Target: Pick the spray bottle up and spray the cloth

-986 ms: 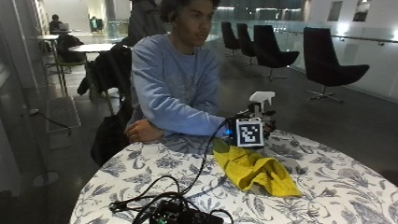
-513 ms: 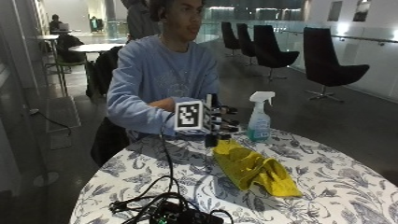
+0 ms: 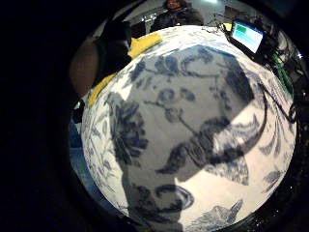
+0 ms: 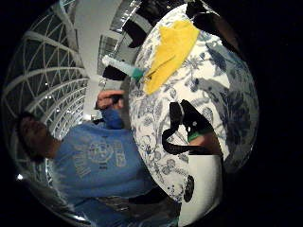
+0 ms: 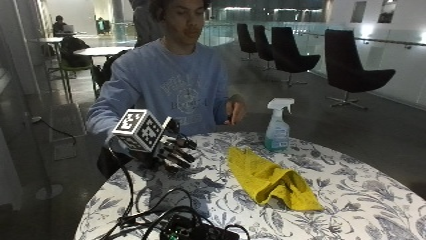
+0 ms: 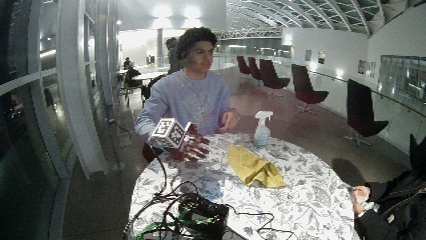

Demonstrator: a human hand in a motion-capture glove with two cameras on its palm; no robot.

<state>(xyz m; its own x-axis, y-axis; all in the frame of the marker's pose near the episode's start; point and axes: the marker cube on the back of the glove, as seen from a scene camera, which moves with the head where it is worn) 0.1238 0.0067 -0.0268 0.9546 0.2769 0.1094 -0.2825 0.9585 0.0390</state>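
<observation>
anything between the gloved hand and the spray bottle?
Yes: the yellow cloth lies on the table between the gloved right hand and the spray bottle, seen in the outside view.

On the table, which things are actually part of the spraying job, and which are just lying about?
Part of the job:
spray bottle, standing upright
yellow cloth, crumpled beside it
gloved right hand, holding nothing

Lying about:
black cables
black box at the table's near edge
</observation>
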